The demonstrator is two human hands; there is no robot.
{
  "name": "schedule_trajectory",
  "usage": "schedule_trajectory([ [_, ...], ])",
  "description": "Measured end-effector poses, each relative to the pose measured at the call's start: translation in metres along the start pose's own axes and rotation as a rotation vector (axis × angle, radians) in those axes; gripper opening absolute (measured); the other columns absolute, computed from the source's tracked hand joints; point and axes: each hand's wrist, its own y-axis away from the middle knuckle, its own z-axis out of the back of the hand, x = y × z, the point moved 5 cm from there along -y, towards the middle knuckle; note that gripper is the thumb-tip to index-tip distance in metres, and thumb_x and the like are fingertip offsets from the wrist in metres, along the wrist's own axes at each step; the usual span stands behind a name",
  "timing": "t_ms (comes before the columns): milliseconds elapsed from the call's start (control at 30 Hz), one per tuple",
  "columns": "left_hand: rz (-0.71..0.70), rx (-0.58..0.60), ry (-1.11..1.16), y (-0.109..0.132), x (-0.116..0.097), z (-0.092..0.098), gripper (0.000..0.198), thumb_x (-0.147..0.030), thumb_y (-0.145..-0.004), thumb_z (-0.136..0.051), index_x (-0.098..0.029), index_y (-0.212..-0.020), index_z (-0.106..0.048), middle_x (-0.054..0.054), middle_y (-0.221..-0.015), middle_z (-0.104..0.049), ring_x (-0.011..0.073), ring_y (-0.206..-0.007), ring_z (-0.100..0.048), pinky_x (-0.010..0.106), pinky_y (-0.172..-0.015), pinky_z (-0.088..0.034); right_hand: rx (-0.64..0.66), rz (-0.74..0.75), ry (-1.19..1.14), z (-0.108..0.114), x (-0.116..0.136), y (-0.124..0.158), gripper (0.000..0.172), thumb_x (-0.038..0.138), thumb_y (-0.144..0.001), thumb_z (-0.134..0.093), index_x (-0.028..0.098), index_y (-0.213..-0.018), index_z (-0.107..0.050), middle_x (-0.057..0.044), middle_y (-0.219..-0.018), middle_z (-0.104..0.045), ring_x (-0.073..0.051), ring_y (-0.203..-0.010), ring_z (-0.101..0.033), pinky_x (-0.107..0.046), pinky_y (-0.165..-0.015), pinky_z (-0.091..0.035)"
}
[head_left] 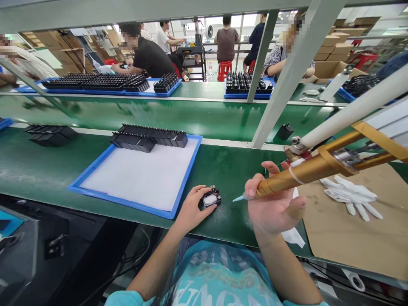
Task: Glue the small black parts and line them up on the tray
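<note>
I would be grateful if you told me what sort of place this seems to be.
It looks like a factory assembly workshop: black cases are lined up in a blue-rimmed tray, other people sit farther back, and the right hand holds a gold-coloured tool.

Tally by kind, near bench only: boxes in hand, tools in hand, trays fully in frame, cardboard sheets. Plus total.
Open black box, at the left hand: 1
Gold tool, in the right hand: 1
Blue-rimmed tray: 1
Cardboard sheet: 1
Total: 4
</note>
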Motion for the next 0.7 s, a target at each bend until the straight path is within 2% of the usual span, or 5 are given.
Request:
schedule_trajectory([
  [100,0.001,0.107,0.14,-0.004,0.004,0.005,0.046,-0.037,-0.088,-0.063,-0.025,-0.132,-0.055,0.009,-0.138,-0.056,0.0263,-0.134,-0.045,0.043,-0.111,-0.04,-0.013,0.011,0.009,0.009,0.004,-0.002,0.039,0.061,-0.08,-0.05,0.034,-0.108,-0.057,-0.001,-0.113,-0.053,-0.009,-0.051,-0.052,-0.029,-0.046,-0.038],
  [233,0.101,0.148,0.371,-0.017,0.002,-0.001,0.043,-0.043,-0.101,-0.035,-0.021,-0.131,-0.057,0.008,-0.128,-0.064,0.0229,-0.122,-0.058,0.04,-0.105,-0.047,0.007,0.022,-0.027,0.015,0.007,-0.004,0.033,0.054,-0.081,-0.055,0.034,-0.107,-0.058,-0.001,-0.112,-0.054,-0.01,-0.051,-0.053,-0.029,-0.045,-0.037],
  [333,0.098,0.154,0.292,-0.021,-0.004,-0.004,0.039,-0.042,-0.098,-0.045,-0.023,-0.128,-0.06,0.005,-0.118,-0.07,0.0217,-0.109,-0.065,0.037,-0.099,-0.052,0.011,0.022,-0.042,0.019,0.007,-0.005,0.033,0.052,-0.081,-0.057,0.033,-0.107,-0.059,-0.001,-0.111,-0.054,-0.01,-0.051,-0.055,-0.029,-0.045,-0.036],
  [567,-0.153,0.134,0.078,-0.017,-0.019,0.008,0.036,-0.031,-0.092,-0.06,-0.027,-0.128,-0.06,0.004,-0.115,-0.07,0.0189,-0.105,-0.065,0.032,-0.091,-0.054,-0.001,0.032,-0.04,0.028,0.007,-0.007,0.032,0.049,-0.082,-0.057,0.032,-0.109,-0.059,-0.002,-0.109,-0.055,-0.011,-0.051,-0.057,-0.029,-0.044,-0.037],
  [700,-0.255,0.057,-0.05,-0.014,-0.029,0.006,0.023,-0.027,-0.093,-0.06,-0.024,-0.115,-0.065,0.005,-0.116,-0.069,0.0189,-0.102,-0.064,0.033,-0.089,-0.054,0.002,0.029,-0.033,0.03,0.006,-0.007,0.032,0.048,-0.083,-0.057,0.033,-0.111,-0.059,-0.001,-0.11,-0.055,-0.011,-0.052,-0.057,-0.029,-0.045,-0.038],
])
